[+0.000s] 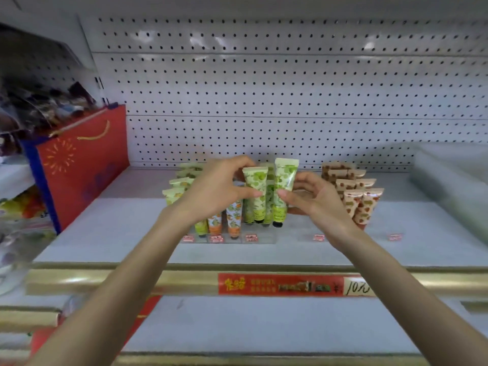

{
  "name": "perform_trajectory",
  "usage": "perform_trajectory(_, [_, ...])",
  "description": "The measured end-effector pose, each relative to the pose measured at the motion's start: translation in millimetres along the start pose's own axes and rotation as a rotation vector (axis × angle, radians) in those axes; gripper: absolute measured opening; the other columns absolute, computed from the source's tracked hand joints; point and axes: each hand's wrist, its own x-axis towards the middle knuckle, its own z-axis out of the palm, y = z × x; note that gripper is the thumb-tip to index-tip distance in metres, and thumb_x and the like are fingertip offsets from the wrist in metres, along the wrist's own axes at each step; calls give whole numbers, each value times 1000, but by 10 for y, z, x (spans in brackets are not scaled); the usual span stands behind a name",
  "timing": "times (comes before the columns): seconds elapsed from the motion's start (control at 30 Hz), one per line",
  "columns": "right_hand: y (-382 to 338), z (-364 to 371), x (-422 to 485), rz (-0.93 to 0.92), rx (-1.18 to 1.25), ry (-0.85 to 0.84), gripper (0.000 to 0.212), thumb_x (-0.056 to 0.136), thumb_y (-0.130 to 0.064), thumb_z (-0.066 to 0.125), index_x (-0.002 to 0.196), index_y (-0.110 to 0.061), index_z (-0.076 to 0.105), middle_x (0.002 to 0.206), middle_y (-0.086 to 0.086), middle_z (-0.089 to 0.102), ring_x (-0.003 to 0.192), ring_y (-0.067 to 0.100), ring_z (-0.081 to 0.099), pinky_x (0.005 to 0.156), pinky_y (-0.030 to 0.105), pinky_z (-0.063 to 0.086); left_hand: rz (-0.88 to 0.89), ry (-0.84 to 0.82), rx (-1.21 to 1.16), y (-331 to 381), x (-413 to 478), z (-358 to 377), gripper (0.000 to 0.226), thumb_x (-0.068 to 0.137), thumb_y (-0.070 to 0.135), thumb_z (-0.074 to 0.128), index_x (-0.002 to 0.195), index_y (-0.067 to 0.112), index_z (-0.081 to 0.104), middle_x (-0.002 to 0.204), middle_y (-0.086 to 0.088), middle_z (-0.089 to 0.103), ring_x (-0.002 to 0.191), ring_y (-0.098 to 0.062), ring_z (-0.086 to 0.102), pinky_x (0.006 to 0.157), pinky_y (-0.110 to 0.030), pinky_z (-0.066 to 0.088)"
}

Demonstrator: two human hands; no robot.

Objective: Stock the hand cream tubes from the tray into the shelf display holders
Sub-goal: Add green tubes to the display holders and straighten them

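a person's left hand (214, 192) pinches a green hand cream tube (255, 190) while the right hand (315, 200) pinches a second green tube (285, 186). both tubes are upright, caps down, at the clear display holder (266, 235) on the shelf (118, 228), between orange-printed tubes (233, 217) and brown-printed tubes (361, 204). a red gift bag (84, 167) stands at left.

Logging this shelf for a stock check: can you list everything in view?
shelf: one, pale grey, across the view
green tubes: two held up, more standing behind, leaf print, shelf centre
orange tubes: at least two, white-orange, left of centre
brown tubes: several, cream-brown, right rows
gift bag: one, red, left end
pegboard: one, white, behind
price strip: one, red, front edge
left hand: pinches one green tube
right hand: pinches the other
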Motion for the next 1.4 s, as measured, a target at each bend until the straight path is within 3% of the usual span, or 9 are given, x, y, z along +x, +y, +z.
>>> perform_trajectory(0.1, [107, 64, 15, -17, 12, 45, 33, 79, -15, 72, 107, -8, 57, 102, 8, 65, 80, 2, 65, 65, 17, 53, 17, -17, 14, -116, 52, 91, 33, 71, 35, 77, 100, 28, 63, 89, 15, 65, 86, -5, 61, 73, -20, 46])
perform_trajectory(0.23, [226, 78, 51, -22, -19, 62, 32, 78, -24, 73, 104, -15, 58, 101, 1, 65, 91, 15, 67, 74, 32, 58, -21, -8, 72, -168, 88, 167, 30, 73, 35, 75, 100, 25, 64, 93, 7, 67, 87, -11, 62, 80, -35, 49])
perform_trajectory(0.4, [300, 85, 101, -33, -35, 50, 32, 78, -21, 73, 104, -10, 59, 101, 3, 65, 93, 24, 66, 76, 40, 58, -68, -30, 94, -178, 101, 211, 28, 75, 38, 73, 100, 26, 64, 93, 6, 68, 86, -12, 62, 79, -36, 50])
perform_trajectory(0.6, [391, 115, 98, -43, -67, 7, 33, 78, -20, 73, 105, -8, 58, 101, 5, 66, 93, 22, 65, 80, 43, 56, -109, -61, 136, -158, 90, 225, 21, 76, 36, 73, 94, 27, 65, 90, 9, 69, 87, -11, 64, 79, -39, 51])
perform_trajectory(0.8, [423, 125, 81, -78, -80, 6, 27, 80, -17, 72, 102, -12, 58, 99, 0, 65, 91, 17, 64, 78, 32, 56, -125, -62, 208, -135, 94, 231, 21, 77, 37, 72, 94, 26, 64, 91, 7, 68, 89, -13, 62, 77, -37, 50])
perform_trajectory(1.03, [507, 160, 72, -95, -109, 11, 23, 80, -19, 72, 96, -21, 55, 96, -8, 63, 90, 9, 63, 73, 19, 53, -132, -95, 364, -157, 84, 296, 42, 80, 43, 67, 116, 23, 59, 119, 4, 63, 113, -17, 54, 74, -28, 37])
perform_trajectory(1.23, [559, 196, 98, -99, -131, -2, 24, 79, -21, 73, 95, -23, 55, 97, -5, 64, 92, 9, 62, 77, 22, 52, -150, -103, 397, -153, 90, 291, 46, 80, 43, 67, 120, 22, 57, 125, 2, 60, 115, -18, 53, 78, -30, 38])
perform_trajectory(1.4, [596, 211, 88, -100, -154, -34, 24, 80, -19, 73, 91, -29, 55, 93, -14, 64, 90, 3, 62, 75, 17, 51, -158, -116, 387, -180, 81, 280, 45, 81, 42, 66, 120, 21, 57, 124, 1, 60, 112, -19, 53, 77, -30, 38])
